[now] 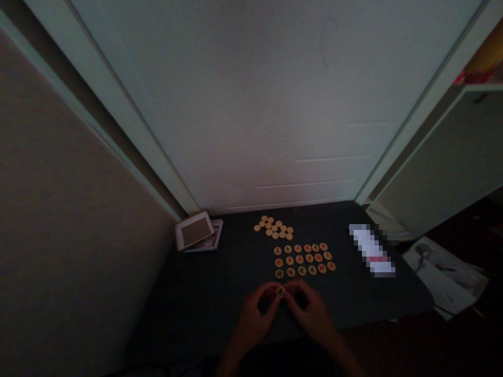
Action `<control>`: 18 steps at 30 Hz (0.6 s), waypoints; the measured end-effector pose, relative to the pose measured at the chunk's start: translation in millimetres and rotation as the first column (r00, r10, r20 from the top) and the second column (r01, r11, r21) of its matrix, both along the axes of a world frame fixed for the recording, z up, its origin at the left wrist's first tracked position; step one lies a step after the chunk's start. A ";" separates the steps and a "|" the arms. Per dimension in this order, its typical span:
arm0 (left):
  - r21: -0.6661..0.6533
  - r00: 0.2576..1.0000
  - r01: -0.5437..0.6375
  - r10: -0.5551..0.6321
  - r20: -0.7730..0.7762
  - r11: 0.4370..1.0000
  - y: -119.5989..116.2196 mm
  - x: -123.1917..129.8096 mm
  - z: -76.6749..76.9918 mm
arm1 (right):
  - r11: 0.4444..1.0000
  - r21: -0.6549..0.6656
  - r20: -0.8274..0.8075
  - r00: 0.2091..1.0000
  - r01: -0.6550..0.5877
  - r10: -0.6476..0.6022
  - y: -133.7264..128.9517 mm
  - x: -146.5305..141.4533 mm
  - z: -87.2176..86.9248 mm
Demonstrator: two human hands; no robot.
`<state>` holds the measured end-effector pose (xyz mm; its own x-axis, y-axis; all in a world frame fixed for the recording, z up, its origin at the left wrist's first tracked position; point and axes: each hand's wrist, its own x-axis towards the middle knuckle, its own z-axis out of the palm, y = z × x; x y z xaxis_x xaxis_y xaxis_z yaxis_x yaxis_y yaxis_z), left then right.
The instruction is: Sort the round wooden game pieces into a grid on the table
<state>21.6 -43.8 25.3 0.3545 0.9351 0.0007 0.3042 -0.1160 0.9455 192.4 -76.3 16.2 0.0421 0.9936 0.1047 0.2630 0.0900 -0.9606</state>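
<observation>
Between the fingertips of my left hand [257,311] and my right hand [308,309] is a round wooden piece [280,292] with a dark character on it. Both hands pinch it, one from each side, just below the front row. Three rows of similar round pieces [299,259], marked with red or dark characters, lie face up on the dark table [204,293]. Behind them is a loose cluster of several pieces [275,228] whose tops show no marks.
Two stacked white-rimmed trays or boxes [217,235] lie at the back left. A blurred white item [371,251] lies on the right side. White papers [448,272] are beyond the right edge, and a pale panel [243,104] rises behind the table.
</observation>
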 end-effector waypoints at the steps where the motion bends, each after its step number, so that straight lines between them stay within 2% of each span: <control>1: -0.001 1.000 -0.011 0.011 0.005 1.000 0.5 0.5 -0.8 | 1.000 -0.001 0.000 1.000 -0.009 0.009 0.0 0.0 -0.1; 8: -0.020 0.997 -0.066 0.066 0.030 0.998 3.9 3.3 -7.3 | 0.999 0.027 0.057 0.997 -0.043 0.042 -0.7 -0.3 -1.3; 13: -0.016 0.999 -0.034 0.035 0.041 0.999 4.1 2.4 -4.8 | 0.993 0.083 0.062 0.995 -0.085 0.080 -1.1 -3.8 -1.1; 18: -0.002 1.000 -0.005 0.005 0.010 1.000 4.3 0.2 -0.6 | 0.994 0.081 0.061 0.996 -0.069 0.064 -0.9 -5.0 -4.1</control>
<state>21.9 -39.5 24.6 0.3497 0.9369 0.0020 0.2955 -0.1123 0.9487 187.5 -77.2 12.2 -0.0326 0.9818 0.1870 0.3090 0.1879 -0.9323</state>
